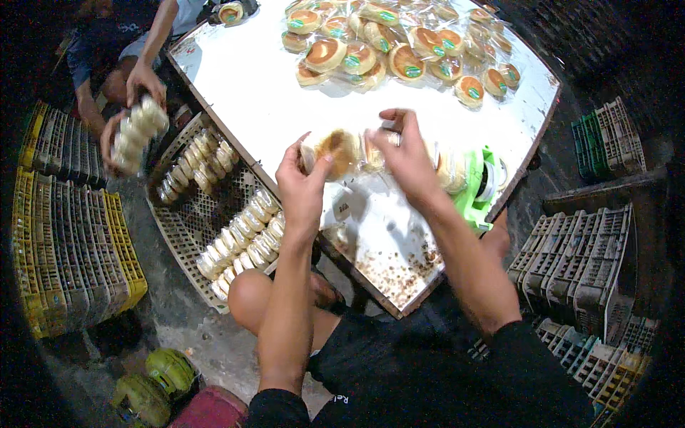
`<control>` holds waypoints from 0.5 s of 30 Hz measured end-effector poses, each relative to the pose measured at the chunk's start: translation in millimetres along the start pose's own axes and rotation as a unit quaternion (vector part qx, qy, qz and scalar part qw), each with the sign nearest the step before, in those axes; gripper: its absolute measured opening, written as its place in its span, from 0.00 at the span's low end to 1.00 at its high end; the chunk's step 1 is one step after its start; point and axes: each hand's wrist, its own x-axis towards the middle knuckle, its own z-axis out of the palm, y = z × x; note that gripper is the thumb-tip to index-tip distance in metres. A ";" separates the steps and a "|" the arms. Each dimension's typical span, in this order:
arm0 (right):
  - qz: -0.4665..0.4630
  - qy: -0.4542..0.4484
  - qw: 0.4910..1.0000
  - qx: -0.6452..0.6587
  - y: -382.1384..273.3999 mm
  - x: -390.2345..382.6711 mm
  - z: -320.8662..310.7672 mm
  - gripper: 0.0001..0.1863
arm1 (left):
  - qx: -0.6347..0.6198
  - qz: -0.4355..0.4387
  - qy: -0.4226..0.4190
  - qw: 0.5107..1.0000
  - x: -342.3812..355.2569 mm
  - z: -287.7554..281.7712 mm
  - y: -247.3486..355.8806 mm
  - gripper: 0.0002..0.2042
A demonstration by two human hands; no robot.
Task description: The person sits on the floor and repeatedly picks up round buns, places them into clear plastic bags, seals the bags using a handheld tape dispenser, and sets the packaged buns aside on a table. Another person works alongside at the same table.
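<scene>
My left hand grips a round, flat bun with a browned top, its thumb pressed on the bun's face; clear plastic seems to surround it. Just right of the bun, my right hand is slightly blurred, with thumb and forefinger apart. Beneath and beside that hand, more wrapped buns stand on edge in a row, partly hidden. At the row's right end sits a green tape dispenser on the white tabletop.
Many wrapped buns are heaped at the table's far side. A plastic crate with rows of packed buns stands to the left. Beyond it, another person's hands hold a blurred bun pack. Stacked crates line the left; others stand right.
</scene>
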 end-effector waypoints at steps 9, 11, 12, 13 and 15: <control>0.086 -0.081 0.993 0.026 31.6 170.3 38.2 0.21 | 0.166 -0.037 0.106 0.980 25.2 -1.3 -6.6 0.33; -0.026 -0.092 0.995 -0.036 7.9 170.4 50.0 0.21 | 0.192 -0.011 0.093 0.977 25.1 -10.2 0.5 0.36; -0.131 -0.095 0.982 -0.098 -2.0 155.7 49.9 0.21 | 0.282 0.053 0.114 0.951 25.8 -16.2 -6.6 0.41; -0.144 -0.138 0.969 -0.147 -26.6 128.2 53.6 0.20 | 0.365 0.108 0.143 0.914 23.3 -25.6 -8.3 0.45; -0.265 -0.142 0.927 -0.225 -55.8 65.4 39.2 0.18 | 0.511 0.227 0.169 0.812 22.3 -24.4 0.6 0.51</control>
